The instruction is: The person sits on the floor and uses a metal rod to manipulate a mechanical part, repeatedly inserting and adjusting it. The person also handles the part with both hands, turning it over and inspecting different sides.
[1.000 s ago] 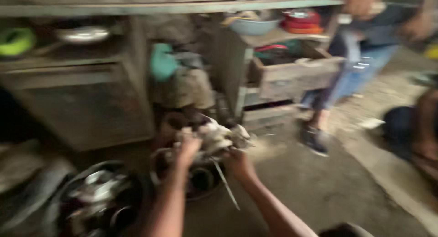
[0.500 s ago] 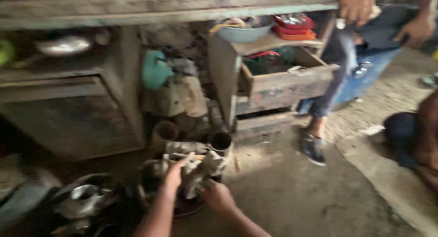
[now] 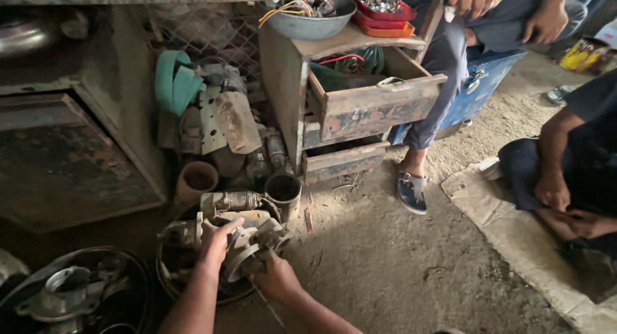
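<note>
While gripping a grimy metal motor part [image 3: 254, 247] over the round basin [image 3: 168, 284]: left hand [image 3: 217, 241] and right hand [image 3: 275, 277] both clasped around it, part not yet set down.

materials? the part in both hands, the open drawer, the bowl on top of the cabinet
Part: looks like cast metal, dull grey, grimy; alloy unclear.
Open drawer: probably wood, worn brown front with chipped edges.
Bowl: seemingly metal or enamel, smooth grey-blue; can't tell which.

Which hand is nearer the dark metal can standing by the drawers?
Right. The right hand grips the metal motor part just below the dark metal can; the left hand lies farther left.
</note>
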